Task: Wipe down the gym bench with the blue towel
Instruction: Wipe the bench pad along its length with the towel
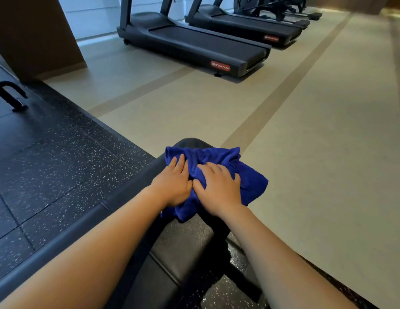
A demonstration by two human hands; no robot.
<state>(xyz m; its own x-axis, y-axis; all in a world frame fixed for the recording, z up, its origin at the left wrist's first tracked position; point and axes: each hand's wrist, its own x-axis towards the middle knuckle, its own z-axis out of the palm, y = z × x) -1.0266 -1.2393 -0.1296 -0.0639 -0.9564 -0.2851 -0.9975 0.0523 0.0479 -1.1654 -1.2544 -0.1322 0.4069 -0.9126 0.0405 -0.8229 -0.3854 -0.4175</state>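
The red tag on the near treadmill (194, 47) reads STAR TRAC; the same red tag on the far treadmill (246, 25) is too small for me to read. My left hand (173, 181) lies flat on the blue towel (217, 175), fingers stretched out and gripping nothing, and my right hand (219, 188) presses down just beside it, fingers spread, thumbs almost touching. The towel is bunched over the far end of the black gym bench (185, 248), one corner hanging off its right edge. My forearms hide much of the pad, and its near end is cut off by the frame. A dark machine (270, 5) beyond the treadmills is cropped, as is a black bar (10, 94) on the speckled mat (49, 163).
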